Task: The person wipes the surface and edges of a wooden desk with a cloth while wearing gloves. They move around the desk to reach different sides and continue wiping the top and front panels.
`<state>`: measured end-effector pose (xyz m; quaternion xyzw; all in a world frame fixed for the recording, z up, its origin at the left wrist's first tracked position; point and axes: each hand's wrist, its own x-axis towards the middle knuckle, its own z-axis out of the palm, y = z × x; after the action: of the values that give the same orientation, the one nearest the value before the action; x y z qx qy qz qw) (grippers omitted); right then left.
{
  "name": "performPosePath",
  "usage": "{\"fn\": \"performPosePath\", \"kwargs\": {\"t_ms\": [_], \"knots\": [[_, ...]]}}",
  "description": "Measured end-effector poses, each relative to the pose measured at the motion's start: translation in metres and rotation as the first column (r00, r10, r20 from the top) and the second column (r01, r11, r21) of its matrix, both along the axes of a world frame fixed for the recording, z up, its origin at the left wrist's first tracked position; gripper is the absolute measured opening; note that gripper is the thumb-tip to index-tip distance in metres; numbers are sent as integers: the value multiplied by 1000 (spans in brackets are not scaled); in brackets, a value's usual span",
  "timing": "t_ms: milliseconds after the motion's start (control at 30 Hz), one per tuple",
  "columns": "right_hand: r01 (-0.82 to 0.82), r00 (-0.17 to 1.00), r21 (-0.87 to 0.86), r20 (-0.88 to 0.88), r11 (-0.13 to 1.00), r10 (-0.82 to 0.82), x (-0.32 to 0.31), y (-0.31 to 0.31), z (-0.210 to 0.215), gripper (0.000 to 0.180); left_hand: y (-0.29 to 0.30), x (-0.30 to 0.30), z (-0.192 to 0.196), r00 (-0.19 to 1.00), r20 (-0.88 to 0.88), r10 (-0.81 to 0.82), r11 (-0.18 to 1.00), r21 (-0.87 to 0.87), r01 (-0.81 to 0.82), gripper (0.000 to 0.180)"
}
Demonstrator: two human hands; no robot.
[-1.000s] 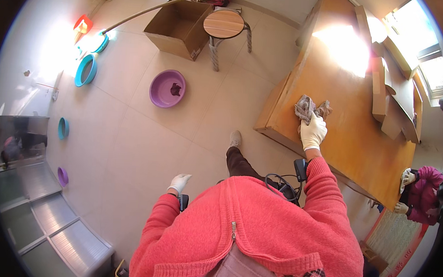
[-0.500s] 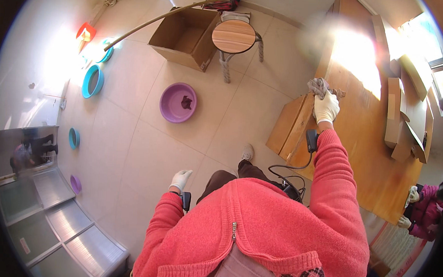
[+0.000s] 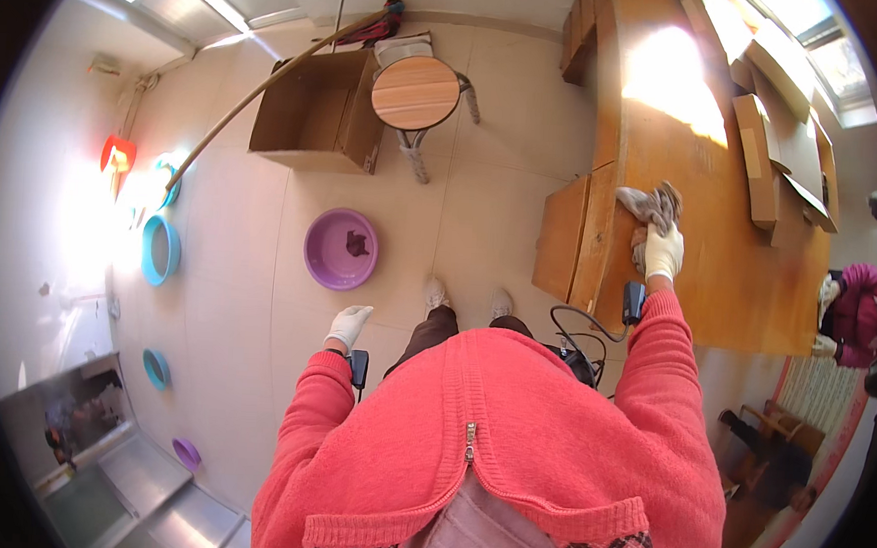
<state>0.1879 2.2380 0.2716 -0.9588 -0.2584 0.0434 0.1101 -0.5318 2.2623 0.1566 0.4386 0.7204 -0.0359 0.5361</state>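
Note:
My right hand (image 3: 664,252), in a white glove, presses a crumpled grey-brown rag (image 3: 654,206) onto the wooden tabletop (image 3: 723,244). Its fingers are closed around the near part of the cloth, and the rest bunches up beyond them, close to the table's left edge. My left hand (image 3: 347,326), also gloved in white, hangs over the floor at my left side. Nothing is in it, and its fingers are loosely extended. Just beyond it on the floor stands a purple basin (image 3: 313,253) with a dark wet-looking cloth (image 3: 358,243) inside.
An open cardboard box (image 3: 303,118) and a round stool (image 3: 416,92) stand ahead, with a long stick (image 3: 270,82) leaning across the box. Blue basins (image 3: 160,249) line the left. Flattened cardboard (image 3: 756,167) lies on the table's far right. Another person (image 3: 858,311) is at its right end.
My right hand has slid the rag a little nearer along the tabletop, and the rag's bunched shape has changed. My view has shifted; both my shoes now show. My left hand still hangs free.

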Motion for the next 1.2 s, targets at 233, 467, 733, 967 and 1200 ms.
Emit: {"fn": "performPosePath", "kwargs": {"t_ms": [233,467,733,967,1200], "knots": [[657,752,-58,-4,751,-659,8,-134,-5,65,85,-51,-2,997,79,3,994,109,-12,52],[834,512,-244,6,495,-859,35,-110,-15,54,109,-85,-20,994,-97,-49,985,-169,32,61],[849,449,-238,-147,472,-882,114,31,-4,48,229,1,-6,992,-68,-107,989,-109,99,42],[783,574,-264,-43,563,-818,179,205,10,51,371,160,21,961,205,-185,982,84,171,34],[391,920,-194,111,900,-376,161,338,6,43,437,218,13,431,-80,-899,376,366,852,37]]}}
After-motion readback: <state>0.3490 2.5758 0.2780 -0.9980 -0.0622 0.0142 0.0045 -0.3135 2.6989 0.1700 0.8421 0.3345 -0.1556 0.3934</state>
